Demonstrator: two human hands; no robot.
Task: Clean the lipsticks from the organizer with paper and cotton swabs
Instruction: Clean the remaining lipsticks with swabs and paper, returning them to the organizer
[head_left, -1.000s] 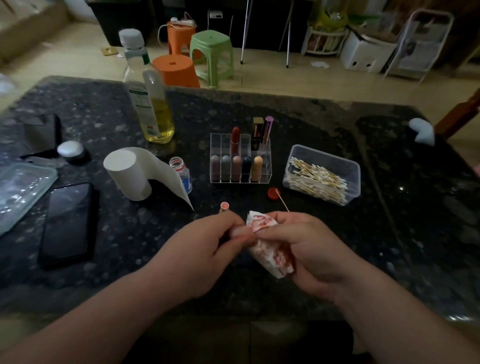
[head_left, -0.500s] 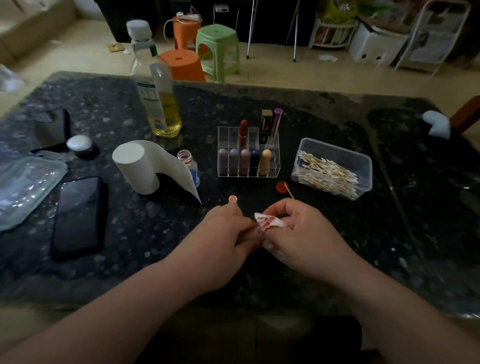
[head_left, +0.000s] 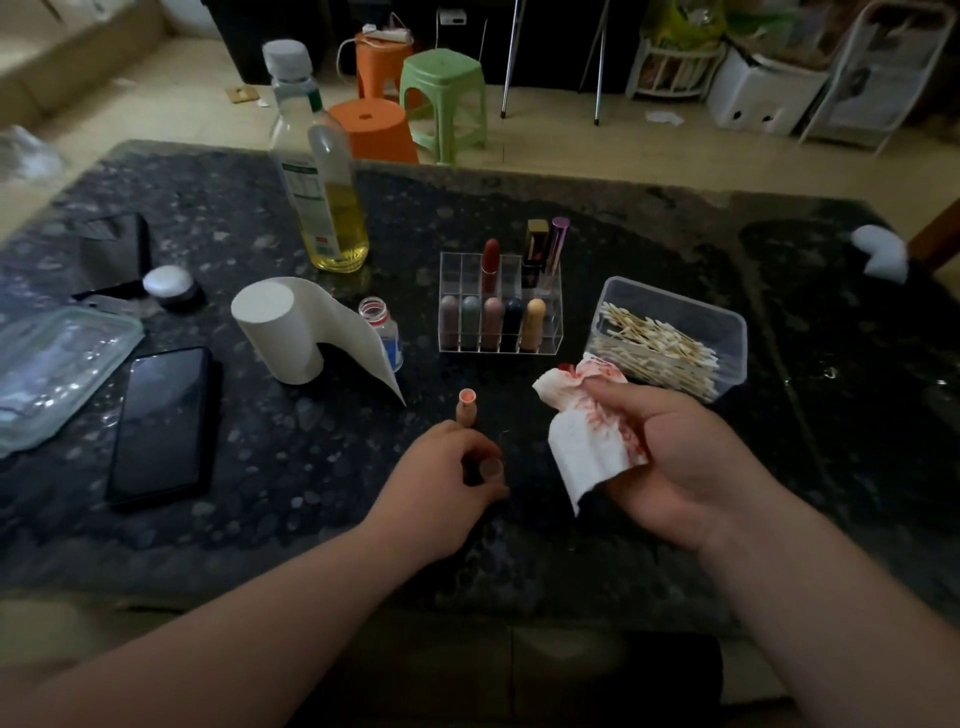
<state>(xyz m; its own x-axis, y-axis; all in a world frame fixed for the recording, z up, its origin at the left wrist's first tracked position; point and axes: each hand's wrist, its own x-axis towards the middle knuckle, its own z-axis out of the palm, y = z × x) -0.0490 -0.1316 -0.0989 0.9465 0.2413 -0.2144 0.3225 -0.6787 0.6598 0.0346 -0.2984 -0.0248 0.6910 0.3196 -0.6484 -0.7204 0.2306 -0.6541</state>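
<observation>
A clear acrylic organizer (head_left: 550, 340) stands mid-table, holding several lipsticks (head_left: 489, 267) upright. My right hand (head_left: 675, 467) grips a crumpled white paper (head_left: 587, 431) smeared with red, held just in front of the cotton swab box (head_left: 727, 332). My left hand (head_left: 441, 483) is to the left of it, fingers curled round a small dark tube (head_left: 490, 467) that is mostly hidden. A short peach-coloured lipstick piece (head_left: 466, 404) stands on the table just beyond my left fingers.
A paper roll (head_left: 275, 332) with a loose sheet and a small open bottle (head_left: 385, 332) sit left of the organizer. An oil bottle (head_left: 324, 176) stands behind. A phone (head_left: 161, 421), a clear lid (head_left: 52, 364) and a small jar (head_left: 169, 283) lie at the left.
My hands, joined around the paper before, have come apart. The right hand has carried the stained paper up and right; the left stays low with the small tube.
</observation>
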